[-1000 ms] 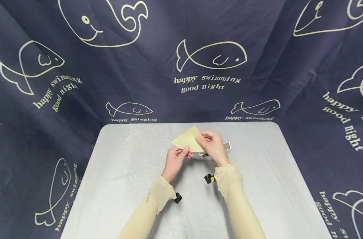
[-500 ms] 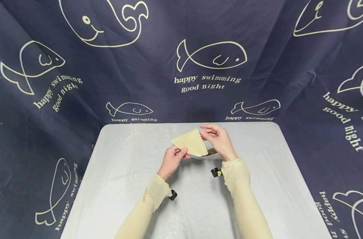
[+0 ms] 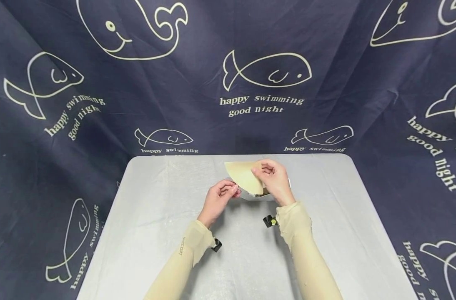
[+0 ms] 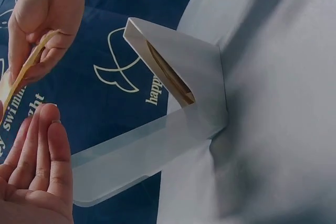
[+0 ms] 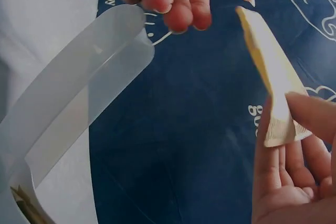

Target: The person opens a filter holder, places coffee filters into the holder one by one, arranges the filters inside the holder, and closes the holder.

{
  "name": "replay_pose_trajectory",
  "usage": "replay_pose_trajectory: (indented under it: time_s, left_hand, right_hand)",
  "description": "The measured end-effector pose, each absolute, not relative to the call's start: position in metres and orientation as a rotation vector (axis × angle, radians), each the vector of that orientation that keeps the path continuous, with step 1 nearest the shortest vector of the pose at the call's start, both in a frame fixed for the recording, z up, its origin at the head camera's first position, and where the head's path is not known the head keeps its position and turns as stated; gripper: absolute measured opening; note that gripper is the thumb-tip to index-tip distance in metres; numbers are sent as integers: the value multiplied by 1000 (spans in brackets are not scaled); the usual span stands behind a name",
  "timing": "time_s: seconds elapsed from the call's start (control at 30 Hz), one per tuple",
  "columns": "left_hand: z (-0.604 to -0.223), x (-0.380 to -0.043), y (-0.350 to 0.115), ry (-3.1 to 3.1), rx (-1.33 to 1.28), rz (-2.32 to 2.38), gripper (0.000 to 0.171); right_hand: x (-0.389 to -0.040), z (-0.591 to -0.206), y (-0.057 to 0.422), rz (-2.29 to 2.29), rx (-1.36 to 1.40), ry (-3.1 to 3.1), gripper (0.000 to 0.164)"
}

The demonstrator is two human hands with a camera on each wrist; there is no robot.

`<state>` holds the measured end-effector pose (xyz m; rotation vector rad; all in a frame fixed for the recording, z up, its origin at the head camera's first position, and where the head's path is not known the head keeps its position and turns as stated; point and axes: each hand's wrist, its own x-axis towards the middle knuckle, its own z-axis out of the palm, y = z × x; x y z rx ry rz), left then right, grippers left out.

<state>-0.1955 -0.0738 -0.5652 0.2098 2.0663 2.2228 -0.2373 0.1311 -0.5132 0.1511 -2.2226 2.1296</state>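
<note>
My right hand (image 3: pixel 276 185) pinches a pale yellow cone coffee filter (image 3: pixel 244 174) between thumb and fingers. In the right wrist view its crimped edge lies at the fingertips, and the folded paper (image 5: pixel 273 74) tilts up and away. My left hand (image 3: pixel 217 200) is just left of the filter; the left wrist view shows its fingers (image 4: pixel 39 145) fairly straight, holding nothing. In the right wrist view the left thumb is near the paper's tip, with a slight gap. Behind and below the filter stands a white box (image 4: pixel 202 69), with more brown paper (image 4: pixel 170 74) visible in its slot.
A translucent lid flap (image 4: pixel 126 156) extends from the box, under the left hand's side. The pale grey table (image 3: pixel 156 200) reaches back to a dark blue curtain (image 3: pixel 198 83) with fish drawings. Black wrist cameras (image 3: pixel 216 245) hang below both wrists.
Earlier both hands held the filter, then mainly the left. Now the right hand holds it and the left has let go. The filter has turned, its tip pointing up and left.
</note>
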Motion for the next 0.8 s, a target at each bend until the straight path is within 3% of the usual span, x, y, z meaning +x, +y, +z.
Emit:
replay_pose_trajectory:
  time_s: [0.47,0.8]
  left_hand:
    - [-561,-191,-60,2100,200,2198,23]
    - [-558,-196,-67,2172,230,2079,18]
  right_hand:
    - [-226,-530,110,2213,191,-2042,22]
    - [-238,-516,135,2259,265,-2071,30]
